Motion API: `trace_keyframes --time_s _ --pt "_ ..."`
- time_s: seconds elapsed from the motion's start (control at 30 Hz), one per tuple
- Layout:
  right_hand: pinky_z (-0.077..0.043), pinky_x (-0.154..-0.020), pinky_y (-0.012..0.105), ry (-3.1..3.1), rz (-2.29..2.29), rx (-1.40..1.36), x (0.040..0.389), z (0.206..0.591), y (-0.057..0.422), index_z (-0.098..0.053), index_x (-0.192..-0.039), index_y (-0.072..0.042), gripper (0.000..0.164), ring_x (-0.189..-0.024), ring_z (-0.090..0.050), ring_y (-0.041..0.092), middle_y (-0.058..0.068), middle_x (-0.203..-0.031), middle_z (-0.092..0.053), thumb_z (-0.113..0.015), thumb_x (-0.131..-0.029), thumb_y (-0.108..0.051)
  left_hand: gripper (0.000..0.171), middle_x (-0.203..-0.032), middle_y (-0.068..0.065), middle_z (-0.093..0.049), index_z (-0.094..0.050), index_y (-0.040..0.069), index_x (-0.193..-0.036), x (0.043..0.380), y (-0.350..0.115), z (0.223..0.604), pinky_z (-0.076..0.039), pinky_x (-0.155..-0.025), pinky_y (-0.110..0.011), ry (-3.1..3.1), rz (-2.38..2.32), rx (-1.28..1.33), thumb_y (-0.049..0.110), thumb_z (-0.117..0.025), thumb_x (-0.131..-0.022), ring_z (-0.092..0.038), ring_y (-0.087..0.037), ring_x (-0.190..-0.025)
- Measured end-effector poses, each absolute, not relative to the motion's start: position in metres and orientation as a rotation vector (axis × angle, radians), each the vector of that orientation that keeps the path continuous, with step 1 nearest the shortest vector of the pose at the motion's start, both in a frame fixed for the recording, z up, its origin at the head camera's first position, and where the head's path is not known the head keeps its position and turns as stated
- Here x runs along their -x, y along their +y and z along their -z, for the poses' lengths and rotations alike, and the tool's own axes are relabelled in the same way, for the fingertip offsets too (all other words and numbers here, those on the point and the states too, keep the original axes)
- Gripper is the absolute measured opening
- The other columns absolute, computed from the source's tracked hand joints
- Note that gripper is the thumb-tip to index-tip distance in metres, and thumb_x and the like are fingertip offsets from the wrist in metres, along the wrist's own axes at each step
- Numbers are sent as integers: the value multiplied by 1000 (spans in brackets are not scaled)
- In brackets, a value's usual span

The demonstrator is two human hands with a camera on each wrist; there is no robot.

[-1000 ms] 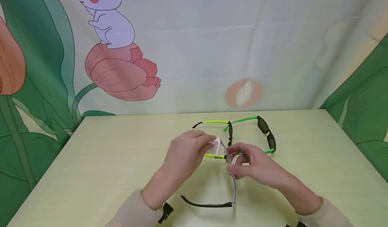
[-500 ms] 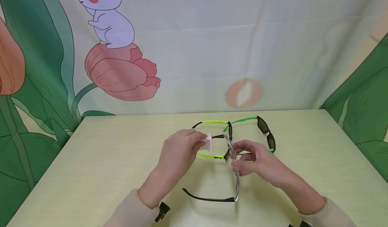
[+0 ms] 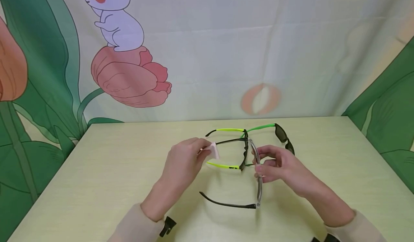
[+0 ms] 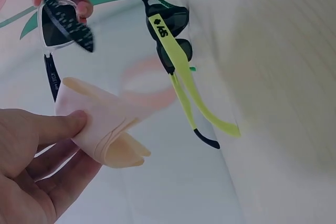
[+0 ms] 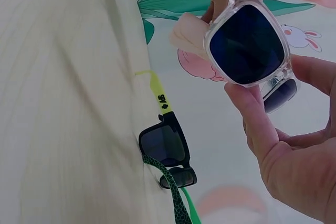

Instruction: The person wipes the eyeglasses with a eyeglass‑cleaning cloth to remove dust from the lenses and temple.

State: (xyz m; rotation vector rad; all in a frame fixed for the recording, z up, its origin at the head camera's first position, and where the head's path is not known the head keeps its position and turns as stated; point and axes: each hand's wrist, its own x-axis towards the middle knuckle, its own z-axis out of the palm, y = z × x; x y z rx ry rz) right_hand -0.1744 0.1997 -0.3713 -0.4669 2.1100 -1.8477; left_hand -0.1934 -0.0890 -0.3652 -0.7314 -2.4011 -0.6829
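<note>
My left hand (image 3: 184,159) pinches a folded pale pink cloth (image 4: 97,116) between thumb and fingers. Sunglasses (image 5: 247,45) with a clear frame, dark lenses and black patterned temples are up in my right hand (image 3: 284,166), which grips them near the bridge. Their temples are unfolded and point left in the head view, one passing behind the cloth. The cloth is left of the lenses, apart from them. Part of the far lens is hidden by the right hand's fingers.
Behind the hands, black-framed sunglasses with yellow temples (image 3: 231,166) lie on the table (image 3: 106,184). Green-templed sunglasses (image 3: 280,133) lie right beside them, partly hidden by the right hand. A printed curtain (image 3: 210,62) hangs at the table's back edge.
The left hand has drawn the cloth left, away from the clear frame. The right hand has moved the sunglasses slightly right and up, uncovering their far temple.
</note>
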Motion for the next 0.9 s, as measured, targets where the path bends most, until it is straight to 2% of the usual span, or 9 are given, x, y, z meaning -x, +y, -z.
trace_keyframes --time_s 0.3,0.63,0.9 --pt "-61 -82 45 2122 1847 477 177 374 203 -47 -134 12 51 -86 -70 22 17 -108 -66 -71 -95 -11 15 -84 -2 -73 -77 6 -93 194 -92 367 -57 -62 -32 -2372 710 729 4 -86 -81 -68 -17 -70" --pt "-61 -81 45 2133 1827 510 177 375 198 -50 -131 10 46 -83 -71 28 21 -103 -66 -72 -95 -11 15 -84 -3 -73 -77 4 -92 197 -93 367 -59 -67 -33 -2314 689 759 1 -86 -80 -71 -20 -76" --pt "-61 -82 46 2128 1805 532 177 374 190 -51 -132 10 48 -83 -70 27 23 -102 -64 -72 -95 -12 15 -86 -2 -73 -78 5 -95 193 -88 361 -59 -66 -34 -2349 654 747 5 -86 -82 -71 -19 -77"
